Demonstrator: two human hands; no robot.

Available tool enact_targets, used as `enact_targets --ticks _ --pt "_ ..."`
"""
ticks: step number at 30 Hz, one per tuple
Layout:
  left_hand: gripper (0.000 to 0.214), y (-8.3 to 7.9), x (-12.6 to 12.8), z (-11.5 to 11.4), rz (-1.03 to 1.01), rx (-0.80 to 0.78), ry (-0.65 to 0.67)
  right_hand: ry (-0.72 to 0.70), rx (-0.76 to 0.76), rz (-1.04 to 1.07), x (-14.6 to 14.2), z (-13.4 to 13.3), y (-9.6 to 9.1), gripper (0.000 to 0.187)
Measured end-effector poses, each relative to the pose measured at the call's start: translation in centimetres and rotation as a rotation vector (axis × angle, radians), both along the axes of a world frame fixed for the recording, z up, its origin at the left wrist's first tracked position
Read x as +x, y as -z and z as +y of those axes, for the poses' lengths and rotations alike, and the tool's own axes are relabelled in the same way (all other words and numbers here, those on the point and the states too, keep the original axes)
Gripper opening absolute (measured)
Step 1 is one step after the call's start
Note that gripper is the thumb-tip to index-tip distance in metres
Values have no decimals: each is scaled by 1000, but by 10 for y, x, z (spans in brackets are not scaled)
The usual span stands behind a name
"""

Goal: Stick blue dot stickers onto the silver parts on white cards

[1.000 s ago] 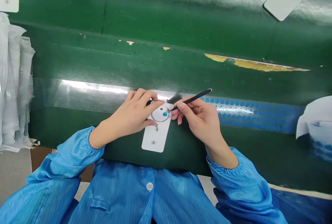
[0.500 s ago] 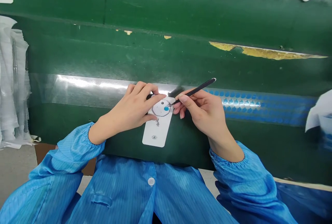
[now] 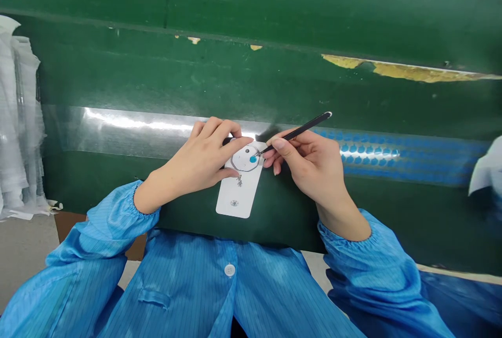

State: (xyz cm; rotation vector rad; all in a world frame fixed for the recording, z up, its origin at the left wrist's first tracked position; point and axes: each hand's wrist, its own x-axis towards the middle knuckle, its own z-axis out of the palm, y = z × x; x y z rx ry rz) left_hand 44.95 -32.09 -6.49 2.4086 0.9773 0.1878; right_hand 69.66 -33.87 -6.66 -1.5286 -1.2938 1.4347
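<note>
A white rounded-corner panel [image 3: 234, 194] lies at a slight tilt on the green work surface. It bears a large outlined round shape, a dark dot and small printed marks. My left hand [image 3: 204, 155] grips the panel's upper left part between thumb and fingers; some fingertips are hidden behind it. Pinched in my right hand [image 3: 311, 163] is a pair of black tweezers [image 3: 304, 127]. Their tips touch or hover over a small blue round sticker [image 3: 253, 160] inside the outline; I cannot tell whether they grasp it.
A clear strip [image 3: 129, 134] runs across the surface, carrying rows of blue round stickers [image 3: 368, 155] at right. Whitish translucent sheets [image 3: 18, 124] are stacked at left. White material [image 3: 488, 168] sits at the right edge. Chipped yellow patches [image 3: 423, 71] mark a ledge beyond.
The view has shifted slightly. The blue sticker looks rounder and flatter on the panel, with the tweezer tips now at its upper right. Both hands keep their holds.
</note>
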Motion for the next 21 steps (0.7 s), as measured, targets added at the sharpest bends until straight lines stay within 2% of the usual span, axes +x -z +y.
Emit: enact_targets --ticks 7,12,14,19,21 --pt "55 -2 1 1 15 23 -3 -9 20 -14 -1 1 0 40" --pt "70 -5 0 0 29 21 0 -14 64 -16 1 -6 6 31" --pt "72 -6 2 -1 29 24 2 -51 153 -68 2 -9 7 27" --pt "66 -11 11 -3 102 27 -9 -241 506 -246 6 -15 7 20" --pt "63 -13 13 -3 128 36 -24 -224 624 -234 7 -17 9 13"
